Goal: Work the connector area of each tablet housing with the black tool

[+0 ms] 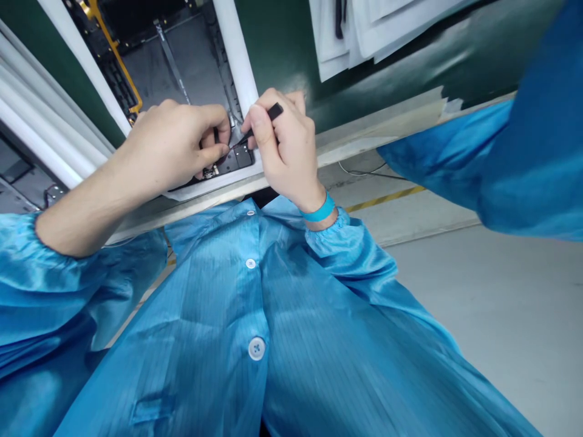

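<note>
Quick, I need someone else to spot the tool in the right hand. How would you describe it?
Find the white-framed open device, then the right hand with the blue wrist strap. That hand pinches black tweezers, angled down toward the dark circuit board. Their slim black handle sticks out past the knuckles, towards the left hand, setting them apart from the flat board below.

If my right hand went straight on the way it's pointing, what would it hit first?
Probably the circuit board, since the tweezers in your right hand angle down toward it. Depth is unclear, so the fingers of your left hand could come first.
</note>
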Demonstrator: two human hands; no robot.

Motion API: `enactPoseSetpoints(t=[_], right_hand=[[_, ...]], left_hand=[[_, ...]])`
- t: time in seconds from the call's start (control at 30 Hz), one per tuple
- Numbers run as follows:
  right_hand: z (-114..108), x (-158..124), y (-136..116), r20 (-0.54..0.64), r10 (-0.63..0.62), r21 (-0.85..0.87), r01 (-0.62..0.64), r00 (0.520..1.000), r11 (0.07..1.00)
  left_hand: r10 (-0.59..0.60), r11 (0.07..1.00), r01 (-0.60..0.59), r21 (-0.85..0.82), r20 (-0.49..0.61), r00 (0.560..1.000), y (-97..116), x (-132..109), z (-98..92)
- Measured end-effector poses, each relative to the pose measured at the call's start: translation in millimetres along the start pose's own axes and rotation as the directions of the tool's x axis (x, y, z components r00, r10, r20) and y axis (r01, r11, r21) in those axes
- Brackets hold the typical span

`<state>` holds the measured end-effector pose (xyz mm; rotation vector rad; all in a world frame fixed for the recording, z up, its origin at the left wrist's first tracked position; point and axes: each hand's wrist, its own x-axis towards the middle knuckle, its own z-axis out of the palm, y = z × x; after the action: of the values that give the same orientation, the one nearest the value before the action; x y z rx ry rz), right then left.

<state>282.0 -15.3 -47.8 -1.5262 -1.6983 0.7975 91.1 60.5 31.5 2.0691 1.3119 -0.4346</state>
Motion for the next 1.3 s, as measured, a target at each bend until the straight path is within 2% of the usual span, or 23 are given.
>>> enactPoseSetpoints(t=[0.33, 0.43, 0.67, 0.9, 1.17, 1.3], right_hand=[[2, 2, 3, -0.012, -0.067, 0.019, 0.067, 0.998, 0.998], [2, 2, 2, -0.014, -0.061, 0.01, 0.062, 0.998, 0.998], [-2, 2, 0, 0.042, -0.034, 0.028, 0.033, 0.999, 0.999], [-2, 1, 0, 0.014, -0.054, 0.002, 0.054, 0.998, 0.999], [0, 2, 4, 0.043, -0.087, 0.04, 0.085, 0.995, 0.996], [-1, 1, 3, 0.041, -0.054, 0.022, 0.053, 0.998, 0.998]], left_hand=[[0.046, 0.997, -0.047, -0.062, -0.014, 0.999, -7, 3, 3.3], [0.044, 0.995, -0.044, -0.094, -0.008, 0.999, -8, 2, 3.9], [0.069, 0.996, -0.07, -0.045, -0.03, 0.997, -8, 0, 4.7], [0.001, 1.0, 0.0, -0.025, 0.002, 1.0, 2, 2, -0.2], [0.009, 0.996, -0.008, -0.089, 0.007, 1.0, 1, 1, -1.5], [0.006, 0.995, -0.006, -0.096, 0.006, 1.0, 2, 0, -0.8]])
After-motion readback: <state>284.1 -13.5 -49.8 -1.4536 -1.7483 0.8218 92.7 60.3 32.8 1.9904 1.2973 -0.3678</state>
